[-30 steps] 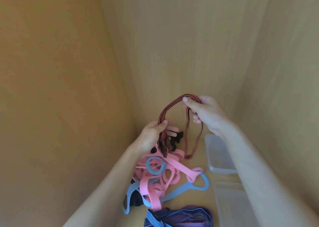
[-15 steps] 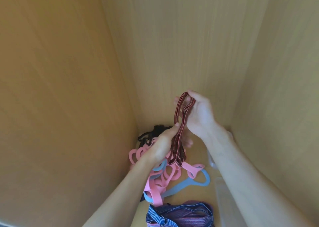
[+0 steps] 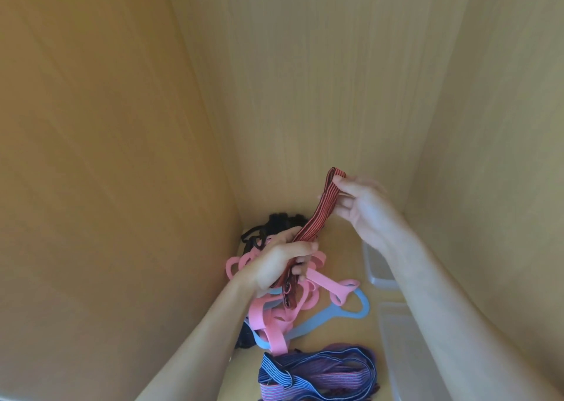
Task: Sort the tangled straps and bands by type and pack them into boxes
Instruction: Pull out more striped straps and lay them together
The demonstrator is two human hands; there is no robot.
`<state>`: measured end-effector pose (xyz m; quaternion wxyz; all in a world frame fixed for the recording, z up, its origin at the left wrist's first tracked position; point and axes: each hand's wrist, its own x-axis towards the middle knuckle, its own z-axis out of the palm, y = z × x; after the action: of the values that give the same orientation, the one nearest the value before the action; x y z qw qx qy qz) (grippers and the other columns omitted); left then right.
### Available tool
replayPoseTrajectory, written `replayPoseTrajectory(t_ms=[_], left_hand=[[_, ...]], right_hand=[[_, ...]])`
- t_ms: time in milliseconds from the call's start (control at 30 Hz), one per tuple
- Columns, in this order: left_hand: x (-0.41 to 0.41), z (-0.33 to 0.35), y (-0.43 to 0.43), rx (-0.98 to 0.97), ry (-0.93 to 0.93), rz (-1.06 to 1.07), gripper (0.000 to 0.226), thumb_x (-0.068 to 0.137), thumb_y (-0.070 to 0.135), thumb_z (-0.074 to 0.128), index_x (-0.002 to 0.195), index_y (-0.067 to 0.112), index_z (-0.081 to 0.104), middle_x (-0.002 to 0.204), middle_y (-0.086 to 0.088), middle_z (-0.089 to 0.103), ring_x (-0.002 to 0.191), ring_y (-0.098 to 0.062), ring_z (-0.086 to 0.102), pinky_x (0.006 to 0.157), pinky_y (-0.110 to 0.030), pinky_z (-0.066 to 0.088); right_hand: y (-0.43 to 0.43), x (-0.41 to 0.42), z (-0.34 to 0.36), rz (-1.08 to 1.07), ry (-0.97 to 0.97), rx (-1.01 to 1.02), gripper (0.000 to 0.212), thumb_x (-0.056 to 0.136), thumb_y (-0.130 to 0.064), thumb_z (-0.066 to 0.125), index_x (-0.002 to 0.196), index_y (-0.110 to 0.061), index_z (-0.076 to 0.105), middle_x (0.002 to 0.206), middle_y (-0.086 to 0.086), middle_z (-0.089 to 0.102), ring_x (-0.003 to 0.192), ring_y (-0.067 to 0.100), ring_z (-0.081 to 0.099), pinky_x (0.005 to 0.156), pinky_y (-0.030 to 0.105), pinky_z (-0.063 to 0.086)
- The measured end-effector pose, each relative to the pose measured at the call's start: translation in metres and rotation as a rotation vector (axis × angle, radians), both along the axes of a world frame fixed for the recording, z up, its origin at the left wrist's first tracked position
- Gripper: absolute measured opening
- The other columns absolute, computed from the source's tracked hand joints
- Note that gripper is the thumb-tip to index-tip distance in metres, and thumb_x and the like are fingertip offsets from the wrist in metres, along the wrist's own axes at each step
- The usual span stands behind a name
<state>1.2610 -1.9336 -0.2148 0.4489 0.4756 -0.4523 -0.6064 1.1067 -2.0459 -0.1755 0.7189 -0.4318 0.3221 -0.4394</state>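
Note:
A red-and-black striped elastic strap is stretched upward between both hands. My left hand grips its gathered lower folds above the pile. My right hand pinches the strap's top fold, higher and to the right. Below lies a tangle of pink bands and blue bands, with black bands at the back corner. A bundle of blue and purple striped straps lies nearest me. Two clear plastic boxes stand on the right, one farther and one nearer, partly hidden by my right arm.
Everything lies on the wooden floor of a narrow cabinet. Wooden walls close in on the left, at the back and on the right.
The strap's wide loop has been folded flat into a narrow bundle. My right hand has moved up and to the right, pulling it taut, while my left hand grips lower over the pile.

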Motion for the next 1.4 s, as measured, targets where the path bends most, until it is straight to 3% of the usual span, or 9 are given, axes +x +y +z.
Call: replayPoseTrajectory(t_ms=[200, 367, 600, 733, 867, 967, 1100, 1300, 1400], left_hand=[[0.006, -0.011, 0.010, 0.052, -0.187, -0.095, 0.024, 0.083, 0.019, 0.059, 0.106, 0.013, 0.058, 0.066, 0.011, 0.052, 0.057, -0.009, 0.044, 0.056, -0.022, 0.035], [0.009, -0.017, 0.016, 0.069, -0.479, -0.118, 0.035, 0.082, 0.030, 0.062, 0.116, 0.023, 0.067, 0.078, 0.016, 0.064, 0.075, -0.002, 0.058, 0.077, -0.023, 0.042], [0.011, -0.019, 0.020, 0.092, -0.374, -0.182, 0.033, 0.079, 0.014, 0.066, 0.110, 0.007, 0.067, 0.063, 0.015, 0.055, 0.054, 0.000, 0.051, 0.057, -0.010, 0.038], [0.009, -0.019, 0.018, 0.075, -0.501, -0.181, 0.029, 0.073, 0.025, 0.075, 0.102, 0.025, 0.069, 0.077, 0.006, 0.063, 0.071, -0.012, 0.058, 0.074, -0.027, 0.046], [0.002, -0.020, 0.017, -0.014, -0.756, -0.159, 0.047, 0.068, 0.039, 0.078, 0.112, 0.042, 0.060, 0.099, 0.013, 0.073, 0.096, -0.012, 0.069, 0.096, -0.039, 0.055], [0.002, -0.017, 0.018, -0.019, -0.656, -0.161, 0.054, 0.070, 0.040, 0.083, 0.117, 0.045, 0.058, 0.104, 0.011, 0.073, 0.101, -0.014, 0.069, 0.100, -0.042, 0.053], [0.003, -0.014, 0.019, -0.010, -0.505, -0.147, 0.061, 0.069, 0.045, 0.087, 0.120, 0.026, 0.060, 0.118, -0.007, 0.068, 0.114, -0.027, 0.064, 0.108, -0.052, 0.045], [0.004, -0.018, 0.016, -0.081, -0.536, -0.114, 0.056, 0.070, 0.049, 0.086, 0.114, 0.025, 0.062, 0.108, 0.005, 0.067, 0.106, -0.020, 0.063, 0.106, -0.045, 0.047], [-0.003, -0.019, 0.016, -0.118, -0.589, -0.062, 0.055, 0.068, 0.056, 0.084, 0.111, 0.030, 0.061, 0.084, 0.025, 0.059, 0.078, -0.004, 0.056, 0.078, -0.023, 0.049]], right_hand=[[0.008, -0.017, -0.021, -0.047, 0.045, 0.110, 0.011, 0.091, -0.009, 0.070, 0.098, -0.001, 0.066, 0.090, 0.014, 0.076, 0.084, 0.028, 0.075, 0.069, 0.037, 0.062], [0.018, -0.026, -0.033, -0.008, 0.022, 0.229, 0.017, 0.091, -0.012, 0.070, 0.101, 0.001, 0.067, 0.092, 0.018, 0.075, 0.086, 0.032, 0.075, 0.067, 0.039, 0.062], [0.030, -0.038, -0.043, 0.150, -0.158, 0.482, 0.020, 0.086, -0.018, 0.068, 0.102, -0.006, 0.067, 0.092, 0.010, 0.075, 0.089, 0.025, 0.075, 0.078, 0.045, 0.060], [0.032, -0.041, -0.042, 0.183, -0.231, 0.529, 0.020, 0.083, -0.018, 0.070, 0.098, -0.005, 0.071, 0.092, 0.010, 0.073, 0.083, 0.024, 0.074, 0.075, 0.042, 0.061], [0.033, -0.043, -0.037, 0.196, -0.249, 0.491, 0.018, 0.081, -0.017, 0.070, 0.094, -0.005, 0.073, 0.088, 0.009, 0.071, 0.078, 0.022, 0.072, 0.073, 0.039, 0.061], [0.033, -0.044, -0.030, 0.210, -0.280, 0.495, 0.017, 0.080, -0.017, 0.069, 0.093, -0.007, 0.071, 0.087, 0.009, 0.069, 0.077, 0.023, 0.070, 0.075, 0.039, 0.060], [0.031, -0.047, -0.019, 0.216, -0.299, 0.513, 0.013, 0.083, -0.020, 0.061, 0.080, -0.010, 0.069, 0.083, 0.007, 0.066, 0.077, 0.023, 0.067, 0.084, 0.039, 0.051], [0.035, -0.044, -0.013, 0.161, -0.325, 0.578, 0.010, 0.080, -0.021, 0.057, 0.073, -0.014, 0.060, 0.083, 0.005, 0.062, 0.077, 0.021, 0.065, 0.082, 0.036, 0.045], [0.043, -0.033, -0.014, 0.093, -0.409, 0.570, 0.007, 0.081, -0.014, 0.056, 0.079, -0.011, 0.062, 0.081, 0.005, 0.062, 0.075, 0.020, 0.061, 0.082, 0.033, 0.043]])
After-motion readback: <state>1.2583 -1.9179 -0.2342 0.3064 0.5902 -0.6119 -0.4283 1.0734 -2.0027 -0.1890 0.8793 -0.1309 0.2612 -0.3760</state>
